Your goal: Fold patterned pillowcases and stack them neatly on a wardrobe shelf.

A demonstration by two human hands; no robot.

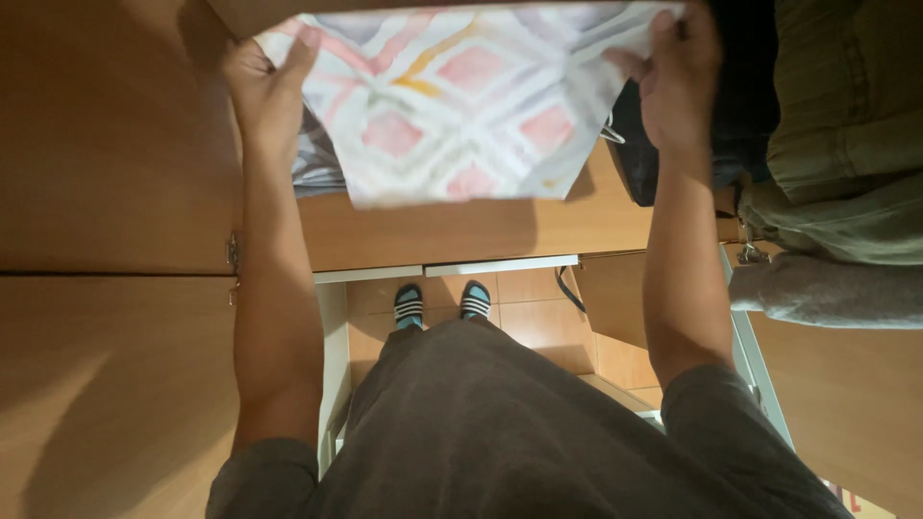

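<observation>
Both hands grip one patterned cloth (461,106), held up and spread flat at chest height in front of an open wardrobe. Left hand (269,91) pinches the cloth's left edge, thumb over the front. Right hand (678,72) clamps the right top corner, fingers curled round it. Cloth shows pink diamonds with grey and orange lines on white. Olive jacket (846,125) and grey garment (827,288) hang just right of the right arm. Wooden door (106,192) stands left. Striped slippers (442,303) rest on the tiled floor (543,322) below.
</observation>
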